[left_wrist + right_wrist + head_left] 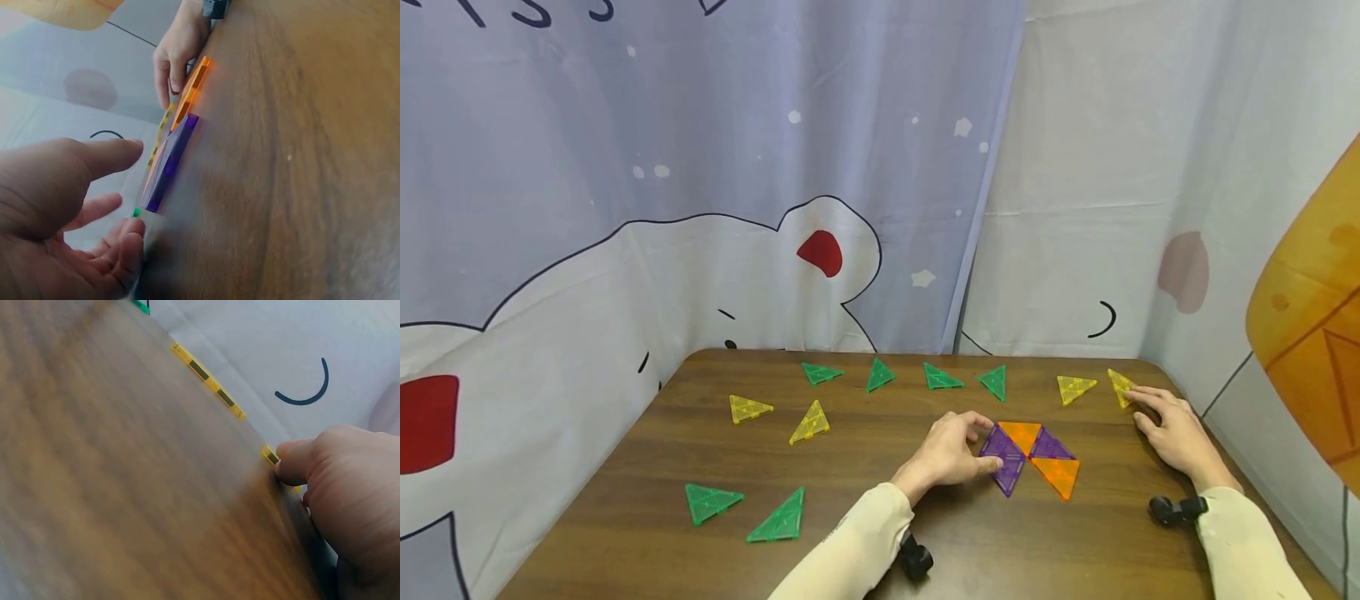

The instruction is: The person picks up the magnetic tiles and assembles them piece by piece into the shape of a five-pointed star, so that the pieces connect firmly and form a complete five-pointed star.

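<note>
Flat translucent triangle tiles lie joined in a fan at the table's right middle: purple tiles (1009, 477) on the left, an orange tile (1021, 435), a smaller-looking purple tile (1050, 447) and another orange tile (1060, 475). My left hand (947, 450) is at the fan's left side, thumb and fingers spread around the purple edge. In the left wrist view, a gap shows between thumb and fingers beside the purple tile (170, 164). At the far right, my right hand (1172, 433) has its fingertips at a yellow triangle (1120, 386), partly covering it in the right wrist view.
Another yellow triangle (1076, 388) lies left of the right hand. Several green triangles (941, 377) line the back of the wooden table (880, 517). Two yellow (810, 423) and two larger green triangles (781, 518) lie on the left. A printed curtain (715, 150) hangs behind.
</note>
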Motion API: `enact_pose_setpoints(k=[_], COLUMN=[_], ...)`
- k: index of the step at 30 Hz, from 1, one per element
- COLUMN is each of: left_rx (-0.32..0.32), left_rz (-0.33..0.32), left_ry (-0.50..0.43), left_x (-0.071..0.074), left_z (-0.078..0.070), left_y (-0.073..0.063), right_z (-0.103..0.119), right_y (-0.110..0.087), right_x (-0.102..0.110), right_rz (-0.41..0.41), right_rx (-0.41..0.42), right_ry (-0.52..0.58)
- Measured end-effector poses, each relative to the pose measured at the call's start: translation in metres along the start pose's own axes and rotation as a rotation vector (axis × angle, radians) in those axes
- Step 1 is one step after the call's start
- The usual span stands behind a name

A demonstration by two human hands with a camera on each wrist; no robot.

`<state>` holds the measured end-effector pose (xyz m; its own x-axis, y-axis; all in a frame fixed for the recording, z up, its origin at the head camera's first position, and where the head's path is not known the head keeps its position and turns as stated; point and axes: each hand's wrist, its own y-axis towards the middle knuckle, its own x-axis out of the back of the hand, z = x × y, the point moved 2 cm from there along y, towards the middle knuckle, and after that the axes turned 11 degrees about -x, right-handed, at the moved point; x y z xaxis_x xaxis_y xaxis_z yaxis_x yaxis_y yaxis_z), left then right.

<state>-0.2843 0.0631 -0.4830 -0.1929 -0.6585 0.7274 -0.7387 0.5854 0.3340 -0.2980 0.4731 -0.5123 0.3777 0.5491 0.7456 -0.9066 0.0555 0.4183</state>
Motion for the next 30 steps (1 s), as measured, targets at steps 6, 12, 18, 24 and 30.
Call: enact_pose_setpoints(k=[6, 12, 18, 24, 30], left_rx=[-0.052, -0.123, -0.163, -0.146, -0.175], left_rz=[-0.041, -0.077, -0.051, -0.003, 0.052], left_ry=[-0.028, -0.013, -0.054, -0.026, 0.059], left_x=[0.006, 0.009, 0.002, -0.018, -0.041], left_z=[0.0, 0.007, 0.009, -0.004, -0.025], left_y=[0.006, 0.02, 0.048, 0.074, 0.1], right_z=[0.001, 0.0, -0.001, 0.001, 0.003], right_y=[-0.001, -0.002, -0.002, -0.002, -0.002], right_x=[0.003, 0.001, 0.002, 0.002, 0.001], right_rz=[-0.001, -0.005, 0.009, 0.025, 0.018], right_rx=[-0.076, -0.121, -0.134, -0.15, -0.156], right_ry=[-0.002, 0.003, 0.005, 0.009, 0.015])
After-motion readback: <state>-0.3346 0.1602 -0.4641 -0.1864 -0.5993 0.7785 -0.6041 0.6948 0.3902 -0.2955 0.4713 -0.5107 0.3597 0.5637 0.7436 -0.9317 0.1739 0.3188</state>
